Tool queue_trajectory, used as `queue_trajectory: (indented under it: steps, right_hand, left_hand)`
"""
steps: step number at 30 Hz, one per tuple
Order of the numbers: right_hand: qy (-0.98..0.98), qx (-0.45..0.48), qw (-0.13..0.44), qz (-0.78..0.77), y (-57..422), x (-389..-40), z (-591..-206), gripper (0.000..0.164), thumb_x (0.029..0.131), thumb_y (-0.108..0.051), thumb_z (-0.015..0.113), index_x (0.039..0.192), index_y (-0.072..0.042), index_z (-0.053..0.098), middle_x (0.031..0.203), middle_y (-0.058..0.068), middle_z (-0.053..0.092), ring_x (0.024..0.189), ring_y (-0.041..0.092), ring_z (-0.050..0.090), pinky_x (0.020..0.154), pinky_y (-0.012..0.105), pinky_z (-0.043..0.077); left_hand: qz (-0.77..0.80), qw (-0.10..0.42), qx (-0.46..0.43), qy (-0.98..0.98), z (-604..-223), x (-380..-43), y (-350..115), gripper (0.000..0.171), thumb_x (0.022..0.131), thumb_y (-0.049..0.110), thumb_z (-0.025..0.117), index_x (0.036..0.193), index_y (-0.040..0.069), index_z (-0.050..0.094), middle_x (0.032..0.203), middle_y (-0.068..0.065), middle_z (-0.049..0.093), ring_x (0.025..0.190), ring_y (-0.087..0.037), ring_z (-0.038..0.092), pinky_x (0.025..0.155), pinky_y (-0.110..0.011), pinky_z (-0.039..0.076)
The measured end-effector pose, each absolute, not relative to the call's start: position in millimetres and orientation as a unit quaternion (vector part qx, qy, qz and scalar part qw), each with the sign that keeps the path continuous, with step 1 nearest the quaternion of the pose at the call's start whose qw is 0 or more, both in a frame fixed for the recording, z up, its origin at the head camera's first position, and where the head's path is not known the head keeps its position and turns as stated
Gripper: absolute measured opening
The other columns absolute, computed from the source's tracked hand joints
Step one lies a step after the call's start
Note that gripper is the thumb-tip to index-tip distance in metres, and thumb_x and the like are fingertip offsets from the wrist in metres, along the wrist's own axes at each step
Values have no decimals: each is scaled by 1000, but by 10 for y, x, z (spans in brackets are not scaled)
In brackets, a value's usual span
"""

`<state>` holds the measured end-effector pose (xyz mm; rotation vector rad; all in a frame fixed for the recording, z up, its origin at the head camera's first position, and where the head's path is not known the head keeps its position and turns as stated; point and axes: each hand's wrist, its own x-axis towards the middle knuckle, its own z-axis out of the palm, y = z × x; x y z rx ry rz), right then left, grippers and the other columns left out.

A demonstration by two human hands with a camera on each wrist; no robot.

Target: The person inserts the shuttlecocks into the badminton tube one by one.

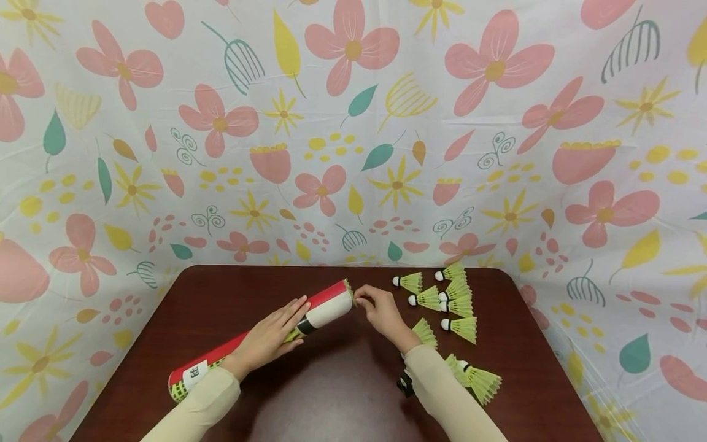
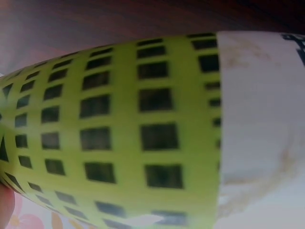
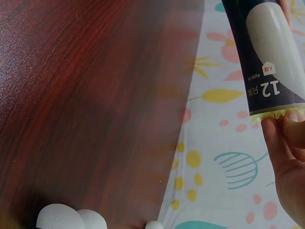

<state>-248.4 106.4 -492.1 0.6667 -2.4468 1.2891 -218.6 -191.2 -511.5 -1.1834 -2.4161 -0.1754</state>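
1. Head view: the left hand is wrapped on the tube, fingers over the far side and thumb on the near side. The tube is round, so it could roll or slide if those fingers press too softly.

2. Past the left fingertips, at the tube's end, the right hand pinches at the thin feathers poking out. A hard tug or squeeze could bend or break them.

3. Those feathers, right by the right fingertips, look bunched up. They could catch on the rim if they go crooked.

4. If the left fingers let that end tip down, things inside might slip out past the right fingers. I can't see how full the tube is.

5. Loose shuttlecocks lie to the right of the right fingers, some beside the right sleeve. A swing of that arm could knock them about.

6. Behind the right fingers, a black thing sits by that sleeve and could get bumped too. It's too hidden to name.
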Motion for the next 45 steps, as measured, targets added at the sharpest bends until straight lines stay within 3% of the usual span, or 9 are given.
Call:
queue_trajectory:
  steps: [12,20,24,30,45]
  right_hand:
    - [-854,246,123,441,1013,-2514,-4918,19,88,2,65,92,-15,71,95,0,72,88,15,67,73,30,55]
    - [-856,236,122,443,1047,-2499,-4916,15,87,0,67,92,-13,73,92,0,72,83,16,67,71,30,55]
    - [-854,234,122,448,1101,-2492,-4888,11,89,-4,66,93,-13,73,90,-1,71,80,18,67,69,30,54]
    - [-856,213,135,451,1226,-2475,-4839,11,89,-8,66,95,-16,73,93,-2,71,78,13,65,67,30,52]
    - [-873,158,125,443,1684,-2341,-4792,20,93,-9,63,111,-12,71,111,7,68,99,25,65,78,42,55]
  left_hand:
    - [-69,221,-429,-873,-5123,-2178,-1914,99,74,27,84,151,4,28,154,-14,32,135,-29,40,100,-44,44]
    - [-63,215,-426,-876,-5125,-2182,-1914,93,79,30,79,152,5,27,153,-15,33,137,-27,38,103,-42,42]
    - [-64,223,-426,-874,-5121,-2193,-1925,94,77,30,81,151,3,29,152,-16,34,135,-29,40,101,-44,43]
    - [-68,215,-427,-876,-5135,-2208,-1934,94,78,29,81,151,3,27,151,-18,34,134,-30,41,101,-45,43]
    - [-67,220,-423,-876,-5138,-2169,-1959,94,76,27,82,151,4,29,154,-14,32,136,-27,39,103,-42,41]
